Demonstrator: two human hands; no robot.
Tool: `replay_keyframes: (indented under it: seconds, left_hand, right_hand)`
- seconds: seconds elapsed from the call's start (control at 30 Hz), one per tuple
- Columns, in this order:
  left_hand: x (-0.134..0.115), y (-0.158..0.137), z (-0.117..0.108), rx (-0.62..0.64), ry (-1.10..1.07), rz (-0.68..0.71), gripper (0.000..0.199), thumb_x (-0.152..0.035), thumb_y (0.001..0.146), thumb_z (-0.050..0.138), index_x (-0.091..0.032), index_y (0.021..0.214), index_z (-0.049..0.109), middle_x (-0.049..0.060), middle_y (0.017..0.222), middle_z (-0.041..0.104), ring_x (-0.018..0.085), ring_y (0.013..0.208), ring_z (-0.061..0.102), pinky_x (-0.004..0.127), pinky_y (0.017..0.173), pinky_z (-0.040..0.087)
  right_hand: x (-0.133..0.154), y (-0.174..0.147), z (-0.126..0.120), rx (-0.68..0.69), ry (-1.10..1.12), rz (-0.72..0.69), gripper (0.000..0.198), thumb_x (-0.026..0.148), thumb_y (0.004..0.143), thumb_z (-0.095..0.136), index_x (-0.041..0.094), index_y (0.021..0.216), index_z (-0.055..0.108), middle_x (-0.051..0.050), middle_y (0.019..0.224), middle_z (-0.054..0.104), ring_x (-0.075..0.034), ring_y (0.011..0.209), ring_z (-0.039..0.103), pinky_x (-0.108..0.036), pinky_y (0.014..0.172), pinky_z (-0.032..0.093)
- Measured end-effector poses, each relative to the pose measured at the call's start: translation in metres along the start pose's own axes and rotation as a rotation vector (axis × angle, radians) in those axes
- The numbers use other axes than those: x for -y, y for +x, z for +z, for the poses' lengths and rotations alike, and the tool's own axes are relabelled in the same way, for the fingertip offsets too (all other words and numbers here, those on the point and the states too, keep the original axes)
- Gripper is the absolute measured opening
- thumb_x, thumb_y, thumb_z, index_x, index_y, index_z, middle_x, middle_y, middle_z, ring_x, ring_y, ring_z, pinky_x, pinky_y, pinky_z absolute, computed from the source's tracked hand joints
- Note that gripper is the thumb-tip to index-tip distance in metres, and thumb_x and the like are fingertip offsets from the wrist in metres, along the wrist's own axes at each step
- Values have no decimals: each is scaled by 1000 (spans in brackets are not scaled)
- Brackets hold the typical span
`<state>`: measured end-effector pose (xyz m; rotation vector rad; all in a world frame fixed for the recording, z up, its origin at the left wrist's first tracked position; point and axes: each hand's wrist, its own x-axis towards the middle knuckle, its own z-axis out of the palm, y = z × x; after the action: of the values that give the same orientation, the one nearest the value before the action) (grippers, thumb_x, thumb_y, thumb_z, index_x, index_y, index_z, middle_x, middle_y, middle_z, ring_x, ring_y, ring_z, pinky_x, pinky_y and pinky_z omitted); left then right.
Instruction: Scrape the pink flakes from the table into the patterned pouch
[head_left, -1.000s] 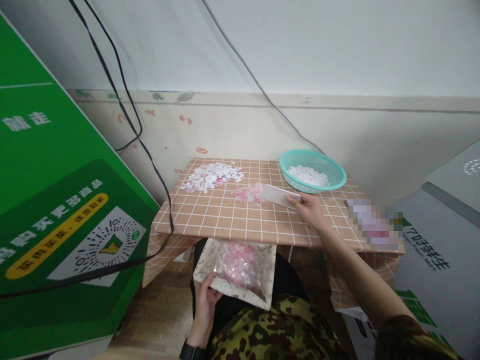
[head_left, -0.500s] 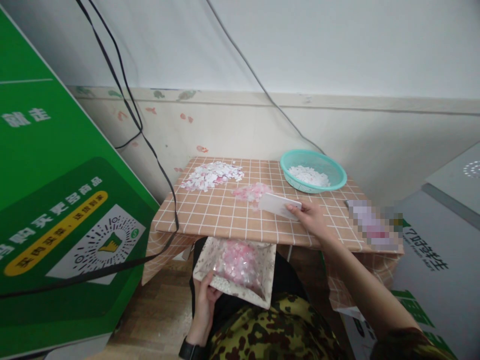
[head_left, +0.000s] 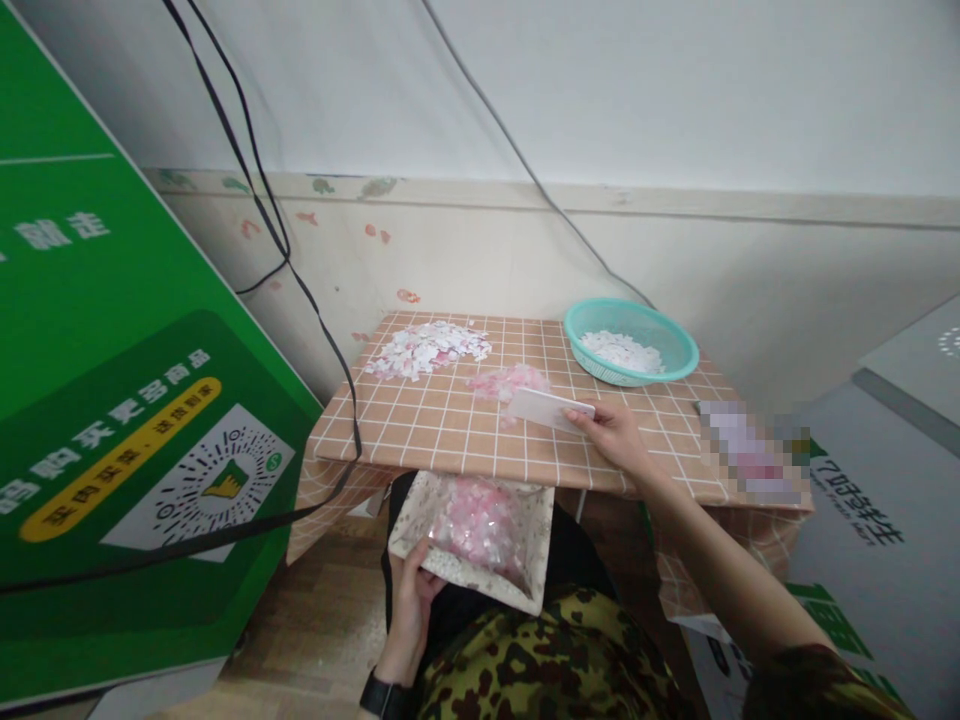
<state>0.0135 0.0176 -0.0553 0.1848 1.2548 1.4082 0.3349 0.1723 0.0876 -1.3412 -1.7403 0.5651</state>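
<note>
Across the brown, white-checked tablecloth (head_left: 420,435), right hand (head_left: 611,432) out front, fingers and thumb clamped on a flat white rectangular card (head_left: 544,408), its far end right against a pale pink heap of flakes (head_left: 504,381) and hiding part of it! Below the table's front edge, the left hand (head_left: 415,590) grips a speckled cream square tray (head_left: 414,510), pink translucent flakes (head_left: 480,520) inside. Look around: a white-and-pink scrap pile (head_left: 431,350) back left, a round teal plastic basket (head_left: 637,316) of white chips (head_left: 621,350) back right, a pixelated patch (head_left: 750,455) at the right edge. And a black cord (head_left: 358,430) loops across the left corner, cutting over the big green lettered panel (head_left: 90,400)!
</note>
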Motion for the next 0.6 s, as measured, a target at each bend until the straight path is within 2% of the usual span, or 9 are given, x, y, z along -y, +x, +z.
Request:
replay_keyframes:
  seconds: [0.13,0.3,0.47,0.6]
  left_hand:
    - [0,0,2,-19,10,1,66,-40,80,73,-35,140,48,9,130,64,23,91,71,41,77,61]
    - [-2,-1,4,-23,22,-7,67,-40,80,72,-36,142,47,9,132,65,24,92,72,40,75,61]
    - [-3,-1,5,-21,12,-10,67,-38,80,73,-33,142,48,9,127,67,23,89,72,41,76,60]
    - [-2,-2,4,-11,7,-3,65,-38,80,73,-33,140,49,9,130,65,23,89,72,41,77,61]
  right_hand:
    - [-1,-3,1,29,2,1,51,67,88,62,20,87,81,-4,67,70,-22,68,64,-30,57,46]
    - [2,-3,-1,-21,-15,-1,52,68,88,62,19,89,81,-5,73,73,-22,70,65,-31,60,48]
    - [7,-5,-2,33,-21,15,54,70,86,62,19,80,80,-4,66,69,-20,61,60,-29,54,42]
    - [9,0,-3,-32,-48,8,53,68,86,61,19,86,81,-3,64,67,-19,59,57,-29,54,40]
